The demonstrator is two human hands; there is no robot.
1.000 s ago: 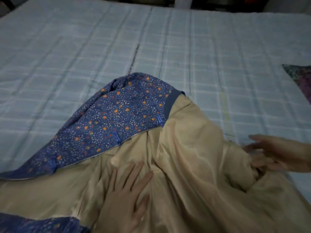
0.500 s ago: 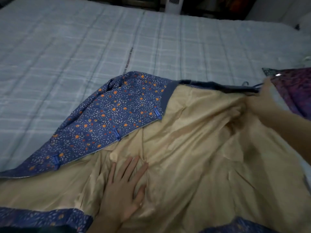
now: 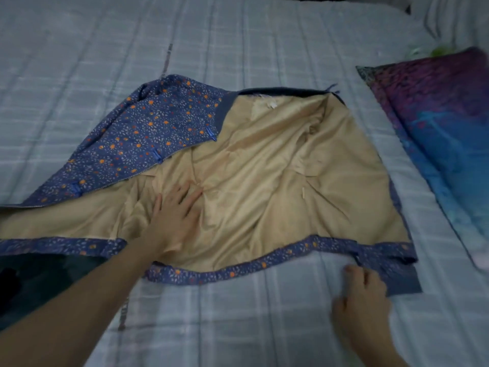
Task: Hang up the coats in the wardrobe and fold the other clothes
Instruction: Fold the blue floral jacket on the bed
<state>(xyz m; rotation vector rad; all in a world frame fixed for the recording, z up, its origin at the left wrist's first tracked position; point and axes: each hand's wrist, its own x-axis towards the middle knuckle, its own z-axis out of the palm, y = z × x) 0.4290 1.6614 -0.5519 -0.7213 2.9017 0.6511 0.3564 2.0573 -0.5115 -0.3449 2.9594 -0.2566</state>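
Fingers point(image 3: 185, 193) flat on jacket point(image 3: 277, 181) lining (collar points away, spread sideways).

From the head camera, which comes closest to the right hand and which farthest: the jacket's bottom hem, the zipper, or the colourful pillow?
Measured from the right hand:
1. Bottom hem: just above the fingers, at the near right corner of the jacket.
2. Colourful pillow: off to the right, along the bed's edge.
3. Zipper: far to the left, on the folded-over flowered front.
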